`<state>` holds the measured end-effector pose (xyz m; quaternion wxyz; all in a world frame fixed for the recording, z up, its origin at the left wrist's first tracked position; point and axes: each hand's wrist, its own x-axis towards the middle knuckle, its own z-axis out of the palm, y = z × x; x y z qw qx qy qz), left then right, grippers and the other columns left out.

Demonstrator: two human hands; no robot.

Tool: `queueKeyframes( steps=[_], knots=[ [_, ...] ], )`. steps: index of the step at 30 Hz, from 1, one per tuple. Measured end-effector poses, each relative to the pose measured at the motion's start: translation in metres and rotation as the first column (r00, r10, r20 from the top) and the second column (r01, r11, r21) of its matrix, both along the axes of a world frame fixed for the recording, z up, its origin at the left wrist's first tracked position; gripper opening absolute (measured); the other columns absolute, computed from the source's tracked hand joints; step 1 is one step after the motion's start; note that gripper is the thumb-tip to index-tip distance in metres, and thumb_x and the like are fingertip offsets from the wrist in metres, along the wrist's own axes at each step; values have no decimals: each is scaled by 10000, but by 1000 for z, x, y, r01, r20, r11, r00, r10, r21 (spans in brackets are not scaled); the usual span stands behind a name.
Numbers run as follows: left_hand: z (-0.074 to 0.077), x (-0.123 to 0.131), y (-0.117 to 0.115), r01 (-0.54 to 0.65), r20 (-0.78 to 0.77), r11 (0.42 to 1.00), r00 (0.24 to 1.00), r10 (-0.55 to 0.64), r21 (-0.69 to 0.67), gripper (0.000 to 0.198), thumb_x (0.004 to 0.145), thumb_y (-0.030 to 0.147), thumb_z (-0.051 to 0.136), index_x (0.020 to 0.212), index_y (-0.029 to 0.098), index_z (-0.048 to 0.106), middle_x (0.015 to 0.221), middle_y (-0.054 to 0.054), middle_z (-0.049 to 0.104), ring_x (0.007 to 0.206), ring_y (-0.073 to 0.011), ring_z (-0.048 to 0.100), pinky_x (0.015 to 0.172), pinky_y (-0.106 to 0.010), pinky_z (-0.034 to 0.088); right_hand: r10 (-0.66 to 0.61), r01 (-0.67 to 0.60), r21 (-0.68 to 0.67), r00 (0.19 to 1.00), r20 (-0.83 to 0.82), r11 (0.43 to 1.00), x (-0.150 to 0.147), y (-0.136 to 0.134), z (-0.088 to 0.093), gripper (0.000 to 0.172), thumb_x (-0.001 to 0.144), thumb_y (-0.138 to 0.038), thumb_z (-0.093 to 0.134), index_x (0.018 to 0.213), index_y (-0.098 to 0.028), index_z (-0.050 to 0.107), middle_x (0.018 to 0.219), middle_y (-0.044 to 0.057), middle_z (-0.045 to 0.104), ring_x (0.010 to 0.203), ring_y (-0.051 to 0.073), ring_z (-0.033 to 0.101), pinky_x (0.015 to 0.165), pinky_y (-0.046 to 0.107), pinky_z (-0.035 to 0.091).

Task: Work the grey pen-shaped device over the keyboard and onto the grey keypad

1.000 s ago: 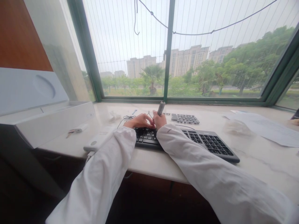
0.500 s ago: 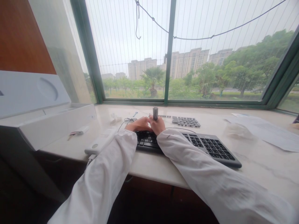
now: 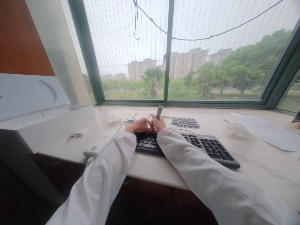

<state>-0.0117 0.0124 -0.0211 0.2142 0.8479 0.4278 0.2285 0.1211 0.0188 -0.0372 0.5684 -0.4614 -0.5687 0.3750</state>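
A black keyboard (image 3: 214, 149) lies on the countertop below both hands, and bare black key sockets show on its right part. My right hand (image 3: 159, 124) is wrapped round a grey cylindrical tool (image 3: 159, 111), whose grooved top end sticks up above the fist. The tool's lower end is hidden by the fingers. Over the keyboard's left part, my left hand (image 3: 140, 125) is bent inward with its fingertips pinched together against my right hand. What those fingertips hold, if anything, is hidden.
Rows of loose keycaps (image 3: 185, 122) lie behind the keyboard. A coiled cable (image 3: 130, 121), a white power bank (image 3: 97, 147) and an open white box (image 3: 63, 125) are on the left. Crumpled plastic (image 3: 236, 130) and paper sheets (image 3: 269, 132) lie right. The counter's front edge is close.
The tool in my right hand has tipped from upright to leaning right at its top. My left fingers have shifted slightly toward it. The whole view has shifted a little.
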Motion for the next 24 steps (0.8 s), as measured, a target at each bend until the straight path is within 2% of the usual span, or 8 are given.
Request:
queueKeyframes(
  steps=[3,6,11,13,20,24],
  knots=[
    [-5,-1,6,-35,-15,998,999,36,43,264,636,367,714,726,119,718,619,-16,628,580,-116,514,577,-236,395,-12,-1,97,990,138,995,-1,-13,4,372,818,-449,491,547,-193,497,532,-16,517,563,135,501,547,238,343],
    [-7,-3,10,-36,-44,998,998,38,56,258,649,360,695,725,113,702,636,-25,632,616,-136,541,593,-242,413,-17,-7,129,983,182,992,-2,-21,5,375,837,-433,449,554,-191,495,549,-12,524,573,134,497,553,237,332],
    [1,-3,8,53,-48,995,998,-49,85,360,672,379,684,936,135,666,945,-78,686,848,-207,599,735,-278,457,0,-69,227,957,289,971,-5,-25,2,286,826,-344,470,594,-188,534,606,-1,563,631,148,507,589,239,341],
    [4,-3,6,70,-78,994,995,-64,79,365,689,381,669,964,142,653,1007,-87,677,898,-225,595,782,-295,456,-1,-87,255,945,328,963,-6,-26,1,253,816,-301,474,599,-188,540,619,1,570,637,150,499,598,242,342],
    [4,-2,7,42,-114,997,993,-36,57,319,708,374,639,930,145,645,999,-89,672,886,-234,586,772,-309,453,-35,-89,306,925,378,948,-6,-23,-2,204,810,-256,461,637,-195,550,639,3,578,634,156,490,598,250,339],
    [2,-7,7,-10,-58,999,998,12,32,266,667,326,666,869,152,651,925,-69,671,861,-229,577,755,-304,456,-38,-126,352,905,424,928,-8,-30,1,168,818,-231,463,681,-199,554,670,15,590,654,170,517,617,256,358]
  ],
)
